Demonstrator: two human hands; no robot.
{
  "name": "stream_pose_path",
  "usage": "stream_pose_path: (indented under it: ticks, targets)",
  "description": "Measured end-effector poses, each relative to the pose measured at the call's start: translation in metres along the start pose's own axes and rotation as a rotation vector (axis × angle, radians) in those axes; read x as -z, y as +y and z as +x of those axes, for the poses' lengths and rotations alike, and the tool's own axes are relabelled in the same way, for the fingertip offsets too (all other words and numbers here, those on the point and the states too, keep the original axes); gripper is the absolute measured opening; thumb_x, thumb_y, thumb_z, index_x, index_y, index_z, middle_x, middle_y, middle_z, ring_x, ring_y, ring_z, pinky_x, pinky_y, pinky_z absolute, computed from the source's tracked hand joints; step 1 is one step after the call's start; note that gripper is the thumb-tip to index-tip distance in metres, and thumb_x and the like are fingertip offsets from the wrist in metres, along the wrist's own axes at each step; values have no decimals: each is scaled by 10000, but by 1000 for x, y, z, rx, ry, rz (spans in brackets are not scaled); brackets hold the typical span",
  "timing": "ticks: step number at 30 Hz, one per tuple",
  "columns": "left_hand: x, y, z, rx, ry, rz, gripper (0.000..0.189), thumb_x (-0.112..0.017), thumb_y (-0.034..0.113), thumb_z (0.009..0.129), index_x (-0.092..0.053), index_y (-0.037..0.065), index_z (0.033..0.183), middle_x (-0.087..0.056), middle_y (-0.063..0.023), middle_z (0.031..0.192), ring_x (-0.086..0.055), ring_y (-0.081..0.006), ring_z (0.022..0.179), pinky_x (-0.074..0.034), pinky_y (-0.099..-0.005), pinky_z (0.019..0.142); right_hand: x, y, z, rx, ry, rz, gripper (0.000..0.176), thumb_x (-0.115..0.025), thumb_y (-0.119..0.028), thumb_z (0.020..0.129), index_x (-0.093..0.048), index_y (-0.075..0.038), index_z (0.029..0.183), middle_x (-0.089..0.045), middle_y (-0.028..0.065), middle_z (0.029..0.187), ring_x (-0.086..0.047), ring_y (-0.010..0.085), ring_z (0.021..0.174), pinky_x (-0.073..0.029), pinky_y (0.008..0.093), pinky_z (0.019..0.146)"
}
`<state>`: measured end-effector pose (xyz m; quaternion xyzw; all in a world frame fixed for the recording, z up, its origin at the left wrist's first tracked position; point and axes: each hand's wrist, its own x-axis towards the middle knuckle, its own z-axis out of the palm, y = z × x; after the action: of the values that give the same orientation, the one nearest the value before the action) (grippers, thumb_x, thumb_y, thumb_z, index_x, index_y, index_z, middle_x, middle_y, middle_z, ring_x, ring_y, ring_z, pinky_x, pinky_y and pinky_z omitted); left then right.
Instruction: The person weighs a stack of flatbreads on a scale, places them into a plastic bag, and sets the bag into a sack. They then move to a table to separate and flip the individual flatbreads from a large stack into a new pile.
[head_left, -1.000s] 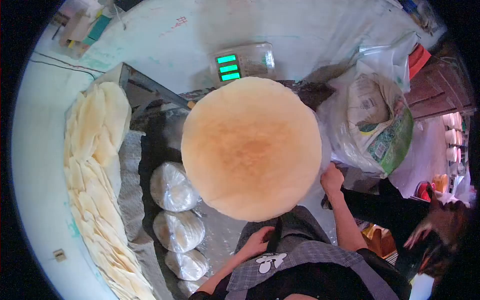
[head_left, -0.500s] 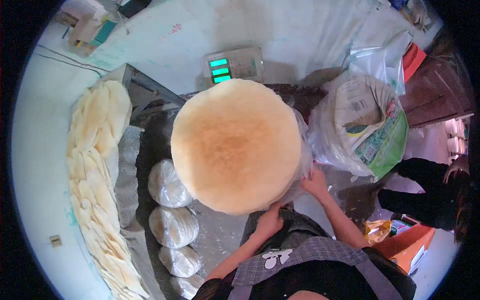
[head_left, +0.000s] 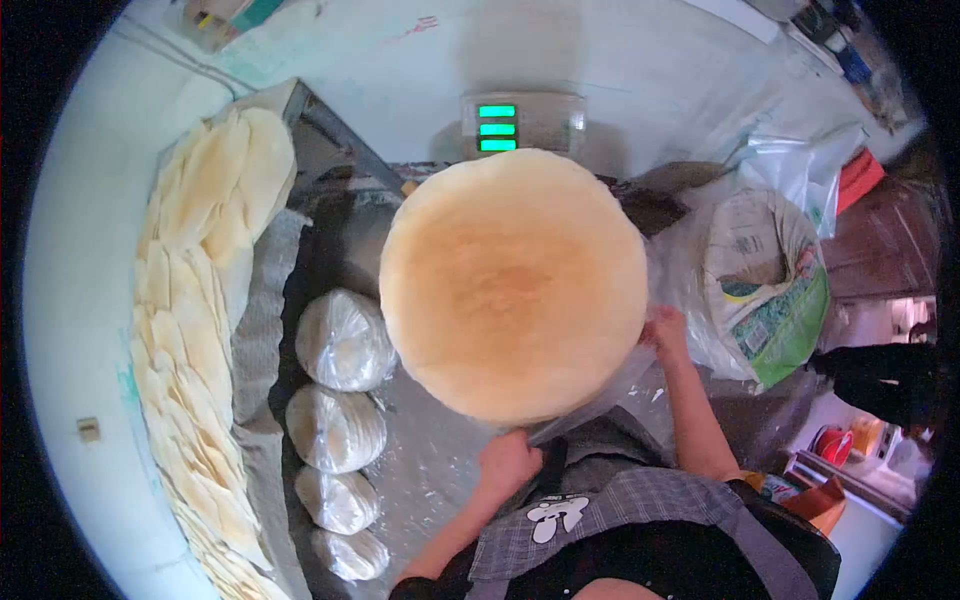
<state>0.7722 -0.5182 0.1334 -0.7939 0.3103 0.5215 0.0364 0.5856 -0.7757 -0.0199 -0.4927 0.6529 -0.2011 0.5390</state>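
Observation:
A tall stack of round flatbreads [head_left: 515, 285], browned in the middle, stands in front of a digital scale [head_left: 550, 122]; whether it rests on the scale's pan is hidden. Clear plastic bag [head_left: 615, 388] film shows along the stack's lower right edge. My right hand [head_left: 667, 328] is closed on that film at the stack's right side. Below the near edge, my left hand [head_left: 510, 464] has its fingers curled round the bag's edge, close to my apron. The stack hides the lower part of the bag.
Several plastic-wrapped flatbread stacks [head_left: 345, 340] line the table's left side. Beyond them, loose flatbreads [head_left: 195, 330] are heaped on grey cloth [head_left: 265, 330]. An open woven sack [head_left: 760, 290] stands at right. Another person in dark clothes [head_left: 870, 385] is at far right.
The view has shifted, so the scale and stack appear farther right. My left hand has moved left along the stack's near edge. My right hand stays at the right side with the film.

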Motion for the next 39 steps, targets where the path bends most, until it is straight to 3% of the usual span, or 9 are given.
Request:
stream_pose_path:
  ticks: [5, 8, 16, 19, 23, 26, 29, 33, 39]
  targets:
    - [-23, -56, 14, -269, 694, 428, 421, -543, 118, 592, -531, 32, 1004, -545, -209, 980, -480, -336, 993, -361, -518, 831, -2, -2, 10, -300, -70, 701, 126, -519, -56, 601, -536, -14, 719, -502, 50, 613, -481, 190, 520, -399, 318, 445]
    - [-21, -76, 39, -81, 410, 249, 464, -575, 130, 591, -529, 40, 1044, -523, -214, 1038, -478, -351, 996, -387, -500, 800, 2, 0, 11, -425, -134, 1069, 93, -534, -59, 609, -525, -21, 694, -481, 38, 562, -472, 179, 490, -398, 310, 429]
    - [7, -115, 95, -148, 728, -328, 253, -621, 223, 659, -608, -12, 753, -606, -196, 708, -596, -354, 701, -456, -407, 567, -8, -67, 24, 346, 331, -1053, 721, -664, -403, 644, -405, -26, 1202, -617, 173, 852, -604, 305, 790, -465, 410, 692]
    - [2, -131, 105, -134, 816, -286, 252, -623, 231, 664, -610, -11, 732, -609, -185, 681, -601, -343, 674, -454, -403, 553, -18, -128, 22, 136, 212, -1110, 807, -684, -405, 630, -341, -56, 1272, -593, 194, 964, -579, 346, 865, -455, 418, 742]
    - [-4, -156, 131, -153, 984, -565, 252, -640, 231, 658, -623, 7, 773, -610, -191, 714, -603, -323, 661, -454, -378, 548, -24, -113, 77, 656, 395, -876, 595, -673, -251, 628, -442, -64, 1144, -603, 177, 827, -573, 344, 817, -446, 402, 679]
    - [37, -157, 129, 265, 894, -117, 250, -640, 211, 666, -626, 15, 819, -629, -161, 732, -612, -300, 654, -463, -342, 576, -33, -132, 111, 601, 288, -774, 489, -683, -229, 609, -532, -51, 1038, -616, 140, 770, -588, 314, 762, -450, 374, 654]
    - [63, -150, 133, -239, 858, -1088, 248, -625, 180, 669, -627, 11, 851, -641, -112, 756, -617, -298, 691, -476, -348, 660, -51, -150, 126, 434, 86, -596, 367, -687, -239, 599, -596, -25, 884, -614, 143, 750, -589, 293, 739, -453, 357, 649]
    - [81, -154, 123, 54, 252, -2136, 312, -553, 128, 731, -550, -51, 986, -595, -157, 968, -597, -246, 815, -474, -309, 730, -68, -164, 144, 453, -37, -700, 307, -661, -285, 622, -613, -23, 775, -601, 156, 747, -577, 310, 749, -456, 388, 657]
    - [110, -141, 131, 9, 508, -1491, 338, -594, 126, 708, -514, -43, 989, -585, -152, 917, -581, -228, 771, -457, -271, 654, -96, -208, 153, 648, -27, -1112, 304, -630, -295, 623, -590, -38, 779, -597, 139, 750, -573, 314, 787, -451, 397, 657]
